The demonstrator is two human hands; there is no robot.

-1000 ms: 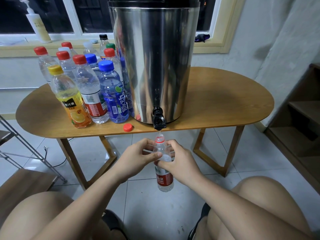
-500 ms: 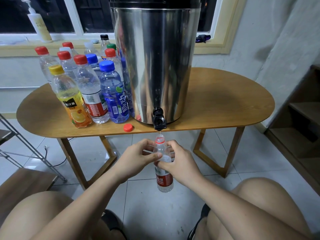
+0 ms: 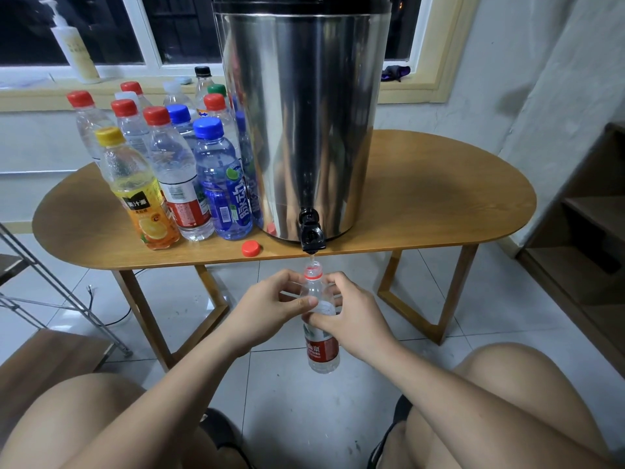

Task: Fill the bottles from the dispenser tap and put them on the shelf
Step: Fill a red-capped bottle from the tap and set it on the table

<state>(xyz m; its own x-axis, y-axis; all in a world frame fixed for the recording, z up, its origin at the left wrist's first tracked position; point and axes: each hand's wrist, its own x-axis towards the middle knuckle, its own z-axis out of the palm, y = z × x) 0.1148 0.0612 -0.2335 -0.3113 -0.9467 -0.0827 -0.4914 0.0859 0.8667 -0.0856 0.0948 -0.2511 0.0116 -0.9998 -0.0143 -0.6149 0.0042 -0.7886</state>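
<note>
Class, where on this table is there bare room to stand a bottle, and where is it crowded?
Bare: the table right of the dispenser, out to its rounded end, and a strip along its left end. Crowded: the capped bottles packed left of the dispenser, a loose red cap before them.

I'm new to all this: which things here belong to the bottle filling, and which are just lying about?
In use: held bottle, tap, dispenser, loose cap, waiting bottles, shelf.
Lying about: pump bottle, cloth on the sill.
</note>
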